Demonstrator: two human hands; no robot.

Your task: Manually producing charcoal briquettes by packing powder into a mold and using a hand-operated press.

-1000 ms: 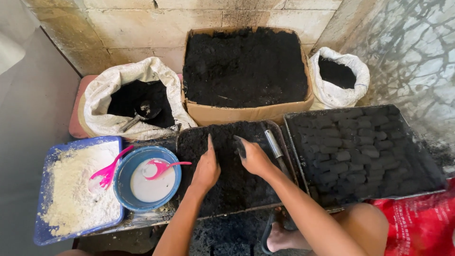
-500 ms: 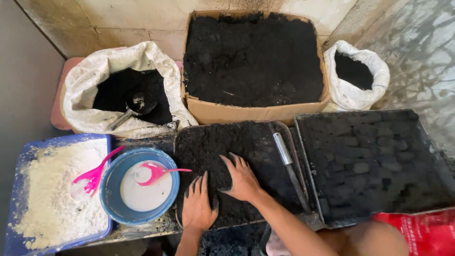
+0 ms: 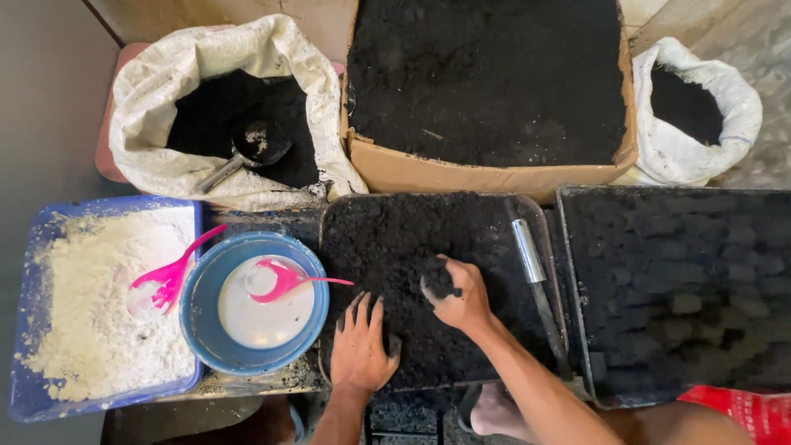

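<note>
A black tray (image 3: pixel 527 206) holds a heap of dark charcoal mix (image 3: pixel 395 239). My left hand (image 3: pixel 361 346) lies flat on the mix near the tray's front edge, fingers spread. My right hand (image 3: pixel 461 297) is cupped around a lump of the black mix (image 3: pixel 439 280), lifted slightly above the heap. A metal tube tool (image 3: pixel 531 264) lies along the tray's right side, just right of my right hand.
A blue bowl (image 3: pixel 202 330) of white liquid with a pink spoon (image 3: pixel 284 280) sits to the left, beside a blue tray of white powder (image 3: pixel 91 321) with a pink scoop. Behind stand a white sack (image 3: pixel 206 66), a cardboard box (image 3: pixel 478 173) and a small bag (image 3: pixel 700 107) of black powder. Right: tray of black briquettes (image 3: pixel 684 280).
The view has moved closer and down. My hands drew back toward the tray's front edge; the right hand closed around a lump of mix while the left stayed flat.
</note>
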